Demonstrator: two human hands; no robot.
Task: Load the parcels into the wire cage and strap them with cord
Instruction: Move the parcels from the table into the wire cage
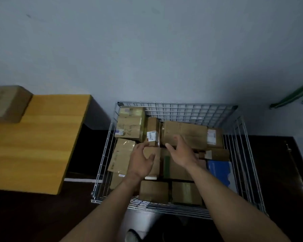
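Note:
A wire cage (178, 106) stands on the floor against the wall and holds several cardboard parcels. Both my arms reach down into it. My left hand (141, 161) curls its thumb and fingers round the top left corner of a small cardboard box (156, 165) in the middle of the cage. My right hand (180, 152) hovers just right of that box with fingers spread and relaxed, in front of a large flat parcel (191, 131). A parcel with a white label (151, 135) stands on edge behind the small box. No cord is visible.
A wooden table (37, 142) stands left of the cage with one cardboard box (7, 103) on its far left corner. A blue package (219, 170) lies at the cage's right side. Green poles (294, 96) lean at the far right. The floor is dark.

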